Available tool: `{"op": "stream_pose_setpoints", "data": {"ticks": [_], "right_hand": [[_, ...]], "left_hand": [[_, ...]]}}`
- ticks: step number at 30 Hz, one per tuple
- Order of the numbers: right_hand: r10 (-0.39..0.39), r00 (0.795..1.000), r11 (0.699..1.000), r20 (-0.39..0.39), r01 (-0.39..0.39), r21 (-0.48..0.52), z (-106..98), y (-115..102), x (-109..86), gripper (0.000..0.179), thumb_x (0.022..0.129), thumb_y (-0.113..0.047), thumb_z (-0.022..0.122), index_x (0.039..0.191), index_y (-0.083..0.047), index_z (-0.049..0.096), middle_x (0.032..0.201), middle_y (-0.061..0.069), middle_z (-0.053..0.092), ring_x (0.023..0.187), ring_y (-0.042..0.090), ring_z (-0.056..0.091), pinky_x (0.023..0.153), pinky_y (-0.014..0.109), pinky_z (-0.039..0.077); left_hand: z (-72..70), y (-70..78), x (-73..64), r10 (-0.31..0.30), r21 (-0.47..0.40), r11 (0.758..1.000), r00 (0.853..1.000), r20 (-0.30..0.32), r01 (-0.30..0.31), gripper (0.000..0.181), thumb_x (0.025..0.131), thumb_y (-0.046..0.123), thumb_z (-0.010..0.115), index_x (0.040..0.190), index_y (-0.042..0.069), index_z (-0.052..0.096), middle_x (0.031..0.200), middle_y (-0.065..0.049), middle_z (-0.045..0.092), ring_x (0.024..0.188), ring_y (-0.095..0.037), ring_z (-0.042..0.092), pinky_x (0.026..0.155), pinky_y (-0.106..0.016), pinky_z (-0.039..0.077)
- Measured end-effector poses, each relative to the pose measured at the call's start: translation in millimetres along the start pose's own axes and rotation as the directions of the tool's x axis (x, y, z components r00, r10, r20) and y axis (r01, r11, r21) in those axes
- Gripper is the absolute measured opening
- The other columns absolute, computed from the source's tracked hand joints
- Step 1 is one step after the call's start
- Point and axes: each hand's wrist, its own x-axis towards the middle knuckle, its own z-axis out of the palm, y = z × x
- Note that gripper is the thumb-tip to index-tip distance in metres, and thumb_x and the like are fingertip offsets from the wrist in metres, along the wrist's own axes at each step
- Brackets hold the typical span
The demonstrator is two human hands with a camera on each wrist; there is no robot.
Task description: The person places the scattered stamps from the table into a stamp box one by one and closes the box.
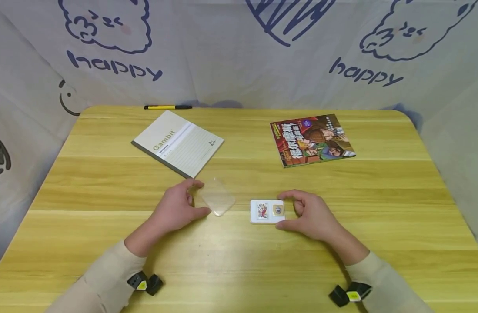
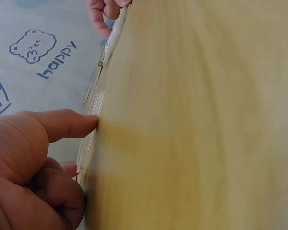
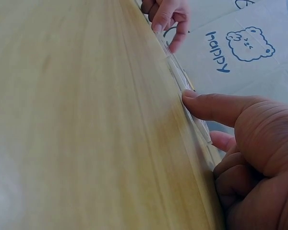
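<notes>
Between the thumb and forefinger of my left hand (image 1: pixel 178 207) is a clear, thin plastic piece with rounded corners (image 1: pixel 218 198), like a lid, lying at a slant on the table. To its right, my right hand (image 1: pixel 311 215) grips the right end of a flat white rectangular case (image 1: pixel 267 218) by its two long edges. A small colourful picture (image 1: pixel 262 211) and a gold square (image 1: pixel 278 210) show on the case's face. In the left wrist view the clear piece (image 2: pixel 90 139) appears edge-on at the thumb; the case (image 3: pixel 198 125) looks likewise in the right wrist view.
A Gambit notebook (image 1: pixel 178 143) lies at the back left of the wooden table (image 1: pixel 223 269), with a yellow and black pen (image 1: pixel 167 107) behind it. At the back right is a comic-style book (image 1: pixel 313 140). White cloth (image 1: pixel 231 65) with drawings hangs behind.
</notes>
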Motion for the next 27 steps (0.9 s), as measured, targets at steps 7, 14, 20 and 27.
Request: {"op": "stream_pose_setpoints", "data": {"ticks": [7,14,20,27], "right_hand": [[0.006,1.000,1.000,0.002,-0.006,-0.001,0.4,1.0,0.6,0.061,0.068,-0.025,0.094,0.122,-0.013,0.068,0.056,-0.006,0.030,0.051,0.010,0.026,0.060,0.029,0.036],[0.006,1.000,1.000,-0.006,-0.006,-0.003,0.4,1.3,0.7,0.061,0.068,-0.026,0.095,0.122,-0.013,0.068,0.056,-0.006,0.031,0.052,0.010,0.026,0.059,0.029,0.035],[0.001,1.000,1.000,-0.010,-0.001,0.000,0.4,1.2,0.3,0.061,0.068,-0.024,0.095,0.122,-0.012,0.068,0.056,-0.006,0.031,0.051,0.010,0.027,0.060,0.030,0.036],[0.006,1.000,1.000,-0.005,-0.006,0.006,0.7,1.0,0.1,0.061,0.068,-0.025,0.094,0.122,-0.013,0.068,0.055,-0.006,0.030,0.051,0.010,0.026,0.058,0.029,0.034]], "left_hand": [[4.4,5.0,-4.2,0.046,0.095,0.995,0.998,-0.048,-0.041,0.046,0.074,0.025,0.088,0.106,0.003,0.064,0.064,-0.001,0.050,0.056,-0.017,0.047,0.055,-0.035,0.041],[3.8,5.0,-0.7,0.088,0.081,0.993,0.996,-0.004,-0.088,0.057,0.072,0.024,0.090,0.118,0.004,0.062,0.062,0.001,0.050,0.054,-0.014,0.046,0.053,-0.035,0.041],[-1.7,0.6,13.3,0.167,-0.014,0.986,0.975,0.144,-0.167,0.080,0.073,0.014,0.090,0.143,0.007,0.051,0.054,0.006,0.041,0.048,-0.009,0.038,0.050,-0.029,0.037],[-7.7,-0.1,24.2,0.156,-0.056,0.988,0.959,0.238,-0.146,0.069,0.072,0.011,0.089,0.134,0.005,0.059,0.055,0.005,0.039,0.050,-0.009,0.037,0.053,-0.029,0.037]]}}
